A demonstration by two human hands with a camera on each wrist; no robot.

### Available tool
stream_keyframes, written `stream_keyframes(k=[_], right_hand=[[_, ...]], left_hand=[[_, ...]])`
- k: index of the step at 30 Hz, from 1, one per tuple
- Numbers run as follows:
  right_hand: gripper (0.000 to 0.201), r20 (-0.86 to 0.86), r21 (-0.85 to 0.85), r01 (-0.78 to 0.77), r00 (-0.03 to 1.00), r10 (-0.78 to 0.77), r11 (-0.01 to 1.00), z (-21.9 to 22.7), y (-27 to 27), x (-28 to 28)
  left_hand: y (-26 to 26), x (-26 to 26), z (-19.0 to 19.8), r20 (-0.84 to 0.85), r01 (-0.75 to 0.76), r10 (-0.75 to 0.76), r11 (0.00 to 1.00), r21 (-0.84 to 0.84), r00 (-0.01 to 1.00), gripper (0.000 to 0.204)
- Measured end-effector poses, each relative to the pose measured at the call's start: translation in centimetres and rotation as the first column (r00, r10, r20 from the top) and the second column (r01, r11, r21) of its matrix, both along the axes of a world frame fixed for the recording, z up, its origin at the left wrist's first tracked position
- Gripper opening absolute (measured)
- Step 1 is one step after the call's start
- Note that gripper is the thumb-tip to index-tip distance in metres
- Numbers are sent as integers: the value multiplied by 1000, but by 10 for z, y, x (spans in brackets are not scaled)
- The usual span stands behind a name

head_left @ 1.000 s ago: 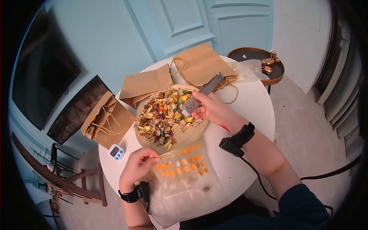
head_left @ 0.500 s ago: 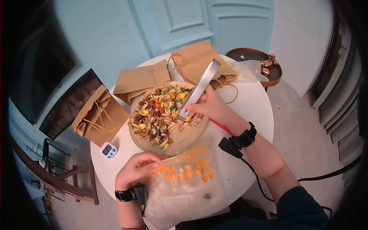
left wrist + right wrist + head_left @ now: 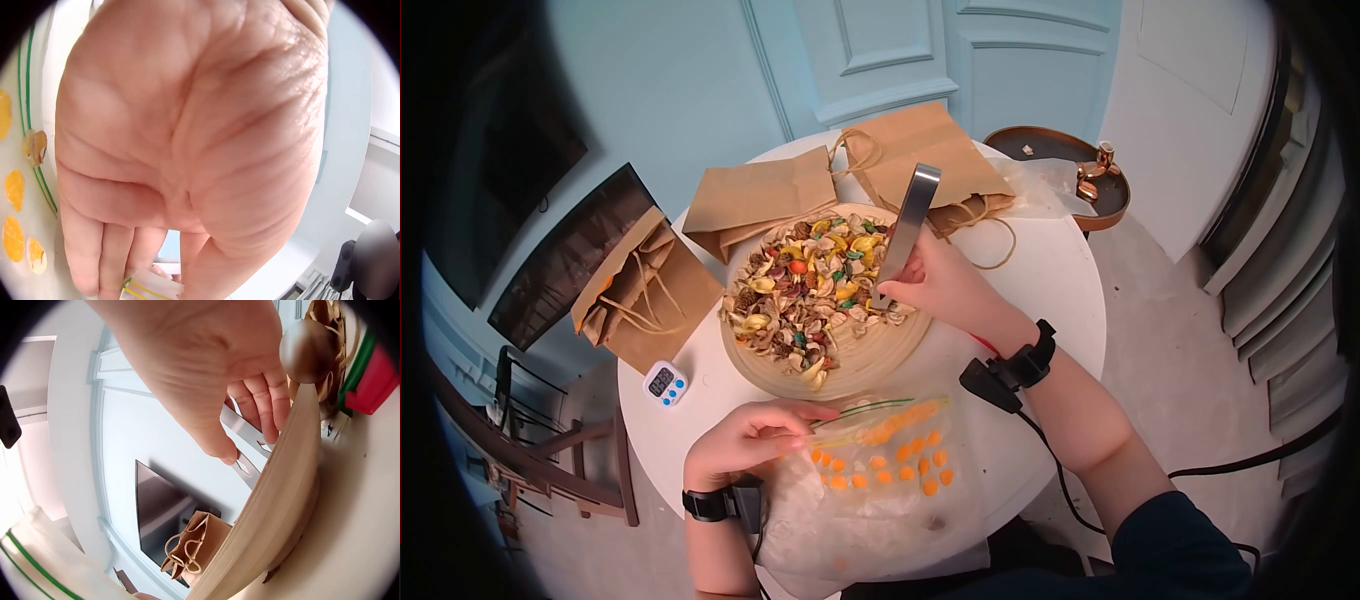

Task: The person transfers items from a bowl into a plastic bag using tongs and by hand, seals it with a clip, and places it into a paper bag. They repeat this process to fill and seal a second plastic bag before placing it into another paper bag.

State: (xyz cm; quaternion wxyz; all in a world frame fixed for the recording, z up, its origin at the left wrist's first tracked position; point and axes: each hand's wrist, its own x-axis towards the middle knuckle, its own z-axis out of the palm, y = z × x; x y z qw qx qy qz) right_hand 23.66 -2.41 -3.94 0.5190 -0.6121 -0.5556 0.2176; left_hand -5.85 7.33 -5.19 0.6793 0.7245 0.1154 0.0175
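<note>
My right hand (image 3: pixel 955 285) grips metal tongs (image 3: pixel 911 222), thumb on one arm and fingers on the other. The tongs' tips point down at the right part of a heap of potpourri (image 3: pixel 800 285) on a round wooden plate (image 3: pixel 865 370). In the right wrist view the two tong arms (image 3: pixel 247 469) stand apart, their ends hidden behind the plate's rim. My left hand (image 3: pixel 745 435) pinches the top left edge of a clear zip bag (image 3: pixel 850 530) with orange spots, just in front of the plate. A corner of the bag (image 3: pixel 153 284) shows between thumb and fingers in the left wrist view.
Behind the plate lie two brown paper bags (image 3: pixel 765 200) (image 3: pixel 925 150); another paper bag (image 3: pixel 650 300) stands at the left. A white timer (image 3: pixel 665 383) is near the table's left edge. A dark round side table (image 3: pixel 1025 140) with copper-coloured pieces stands at the back right.
The tongs have swung more upright in my right hand, tips staying near the heap's right side. The bag's mouth gapes wider beside my left hand, which keeps its pinch. The whole view has shifted slightly.
</note>
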Motion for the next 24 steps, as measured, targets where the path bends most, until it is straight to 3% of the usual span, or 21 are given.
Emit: stream_keyframes(k=[8, 14, 17, 19, 20, 22, 23, 24], right_hand=[[47, 174, -57, -43, 983, 52, 997, -7, 4, -2], [48, 173, -95, 70, 983, -52, 993, 4, -2, -5], [47, 97, -20, 43, 994, -40, 999, -6, 4, -1], [45, -223, 171, -43, 972, 81, 984, -11, 8, -2], [45, -222, 168, -50, 971, 87, 985, -4, 5, -5], [42, -480, 75, -207, 850, 217, 975, 19, -6, -16], [42, -482, 71, -215, 848, 222, 974, 21, -8, -21], [45, -495, 65, -328, 810, 316, 942, 21, -10, -27]], left_hand=[[-1, 1, -1, 14, -4, 4, 999, -50, 1000, 11], [0, 0, -3, -2, -32, 32, 997, -65, 999, 11], [0, -2, -3, -24, -57, 56, 996, -69, 998, 11], [0, -2, -3, -26, -58, 57, 996, -70, 998, 11], [1, -2, -3, -25, -65, 63, 995, -73, 998, 11], [2, -2, -4, -37, -39, 37, 998, -53, 999, 11], [1, -2, -2, -38, -48, 45, 997, -58, 998, 11], [0, -3, 2, -75, -63, 57, 994, -85, 996, 10]])
